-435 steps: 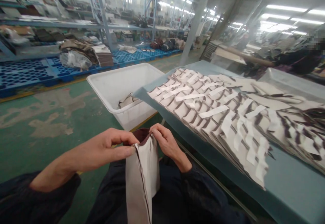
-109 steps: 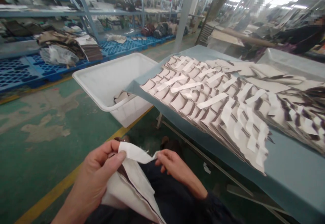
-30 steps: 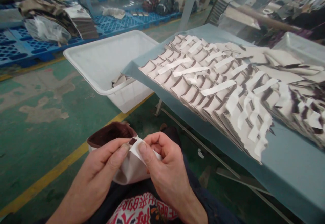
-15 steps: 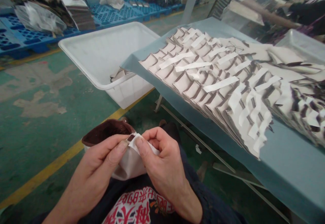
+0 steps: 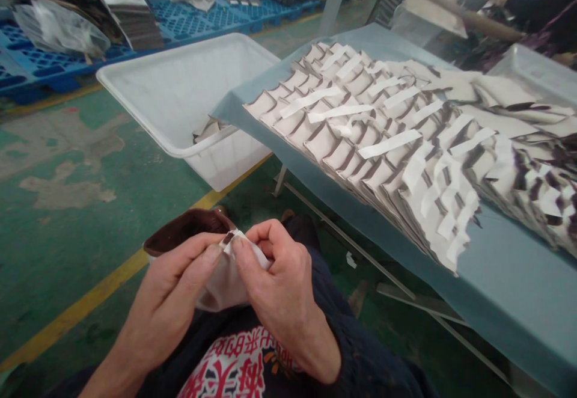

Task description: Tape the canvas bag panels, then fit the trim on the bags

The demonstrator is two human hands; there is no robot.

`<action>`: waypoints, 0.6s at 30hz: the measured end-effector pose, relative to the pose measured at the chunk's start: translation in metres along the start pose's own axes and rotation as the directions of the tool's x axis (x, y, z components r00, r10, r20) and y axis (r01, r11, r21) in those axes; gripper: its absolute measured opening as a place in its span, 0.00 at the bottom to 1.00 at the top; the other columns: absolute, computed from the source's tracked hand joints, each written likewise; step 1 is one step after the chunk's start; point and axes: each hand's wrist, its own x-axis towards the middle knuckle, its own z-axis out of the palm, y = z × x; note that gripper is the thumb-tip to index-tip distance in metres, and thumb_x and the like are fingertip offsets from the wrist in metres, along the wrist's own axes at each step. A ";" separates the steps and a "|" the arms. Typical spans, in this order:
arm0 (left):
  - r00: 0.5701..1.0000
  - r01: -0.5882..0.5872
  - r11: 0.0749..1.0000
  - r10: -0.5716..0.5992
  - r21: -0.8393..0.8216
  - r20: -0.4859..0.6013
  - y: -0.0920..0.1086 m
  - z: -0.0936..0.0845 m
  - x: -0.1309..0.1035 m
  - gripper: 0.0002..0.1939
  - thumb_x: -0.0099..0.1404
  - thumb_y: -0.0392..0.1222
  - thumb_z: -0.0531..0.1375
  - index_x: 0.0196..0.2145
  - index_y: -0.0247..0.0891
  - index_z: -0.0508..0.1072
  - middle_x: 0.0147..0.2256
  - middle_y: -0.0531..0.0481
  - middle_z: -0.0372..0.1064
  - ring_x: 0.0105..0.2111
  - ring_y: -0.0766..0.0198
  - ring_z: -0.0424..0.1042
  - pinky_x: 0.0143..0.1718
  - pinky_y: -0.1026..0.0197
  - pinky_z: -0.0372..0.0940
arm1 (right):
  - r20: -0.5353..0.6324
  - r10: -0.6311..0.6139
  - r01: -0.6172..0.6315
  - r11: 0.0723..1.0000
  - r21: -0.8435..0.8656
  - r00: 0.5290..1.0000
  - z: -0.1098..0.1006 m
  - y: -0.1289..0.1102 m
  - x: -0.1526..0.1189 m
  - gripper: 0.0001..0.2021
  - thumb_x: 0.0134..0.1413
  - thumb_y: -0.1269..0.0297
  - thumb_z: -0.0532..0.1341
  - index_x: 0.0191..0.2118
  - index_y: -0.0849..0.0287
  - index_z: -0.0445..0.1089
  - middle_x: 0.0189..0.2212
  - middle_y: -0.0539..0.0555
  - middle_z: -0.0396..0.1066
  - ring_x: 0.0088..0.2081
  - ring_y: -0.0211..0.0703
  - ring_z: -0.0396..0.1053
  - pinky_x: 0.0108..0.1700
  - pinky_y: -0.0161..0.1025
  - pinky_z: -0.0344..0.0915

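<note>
The left hand (image 5: 169,293), closed, pinches a soft, brown-lined off-white piece (image 5: 220,293) by its rim; the right hand (image 5: 283,290), also closed, pinches a flat white strip (image 5: 261,256).

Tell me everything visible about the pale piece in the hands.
The pale piece looks like soft leather or fabric, off-white outside, with a dark brown inside showing at its open, curved mouth. It is held in front of a dark garment with red lettering. The left hand grips its rim; the right hand pinches a white strip against it. The hands hide its full shape.
</note>
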 end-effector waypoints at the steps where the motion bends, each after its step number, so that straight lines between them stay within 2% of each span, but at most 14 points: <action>1: 1.000 0.016 0.999 -0.015 -0.030 0.017 -0.002 0.001 0.000 0.18 0.79 0.53 0.61 0.46 0.44 0.89 0.38 0.50 0.88 0.33 0.58 0.84 0.34 0.66 0.76 | -0.005 -0.006 0.006 1.000 -0.008 1.000 0.001 0.000 0.000 0.15 0.66 0.50 0.65 0.32 0.51 0.68 0.20 0.45 0.69 0.21 0.38 0.61 0.28 0.39 0.54; 4: 0.999 0.050 0.994 -0.048 -0.096 0.019 -0.007 0.004 -0.002 0.15 0.77 0.53 0.64 0.46 0.45 0.89 0.38 0.52 0.87 0.32 0.60 0.82 0.33 0.67 0.75 | -0.019 -0.018 0.017 1.000 -0.021 1.000 0.004 0.002 0.000 0.14 0.66 0.51 0.64 0.32 0.51 0.68 0.20 0.45 0.70 0.21 0.38 0.62 0.28 0.38 0.54; 7: 0.996 0.078 0.990 -0.081 -0.115 -0.028 -0.006 0.009 -0.001 0.14 0.75 0.53 0.66 0.43 0.43 0.88 0.32 0.54 0.84 0.27 0.63 0.77 0.28 0.68 0.71 | -0.043 -0.039 0.038 0.999 -0.028 0.998 0.007 0.004 -0.001 0.13 0.66 0.51 0.64 0.33 0.52 0.68 0.20 0.45 0.70 0.21 0.37 0.63 0.29 0.38 0.54; 10: 0.996 0.071 0.990 -0.078 -0.124 -0.046 -0.004 0.012 0.001 0.15 0.74 0.54 0.67 0.40 0.41 0.87 0.29 0.55 0.82 0.26 0.63 0.77 0.27 0.67 0.71 | -0.056 -0.030 0.031 1.000 0.001 0.998 0.009 0.005 -0.001 0.13 0.66 0.51 0.64 0.33 0.52 0.69 0.20 0.45 0.69 0.21 0.37 0.62 0.29 0.38 0.55; 12: 0.996 0.049 0.994 -0.056 -0.102 -0.069 -0.003 0.014 0.001 0.13 0.72 0.53 0.68 0.38 0.42 0.86 0.30 0.55 0.83 0.28 0.61 0.78 0.29 0.66 0.72 | -0.036 0.026 -0.024 0.998 0.056 0.999 0.009 0.005 0.000 0.14 0.64 0.50 0.65 0.33 0.52 0.69 0.21 0.45 0.70 0.22 0.38 0.64 0.28 0.37 0.55; 15: 0.980 0.038 0.998 -0.047 -0.055 -0.191 0.001 0.019 -0.001 0.10 0.71 0.50 0.67 0.35 0.44 0.85 0.30 0.57 0.81 0.28 0.61 0.77 0.31 0.64 0.70 | 0.041 0.137 -0.141 0.978 0.153 0.990 0.007 0.004 0.001 0.14 0.60 0.48 0.67 0.34 0.53 0.70 0.22 0.45 0.71 0.23 0.38 0.64 0.27 0.36 0.56; 18: 0.958 0.040 0.999 -0.043 -0.016 -0.282 0.007 0.024 -0.005 0.09 0.69 0.47 0.66 0.33 0.45 0.83 0.29 0.59 0.79 0.30 0.62 0.75 0.34 0.63 0.68 | 0.112 0.190 -0.212 0.949 0.234 0.975 0.007 0.004 0.002 0.17 0.56 0.46 0.69 0.33 0.53 0.69 0.22 0.45 0.69 0.24 0.37 0.62 0.26 0.35 0.56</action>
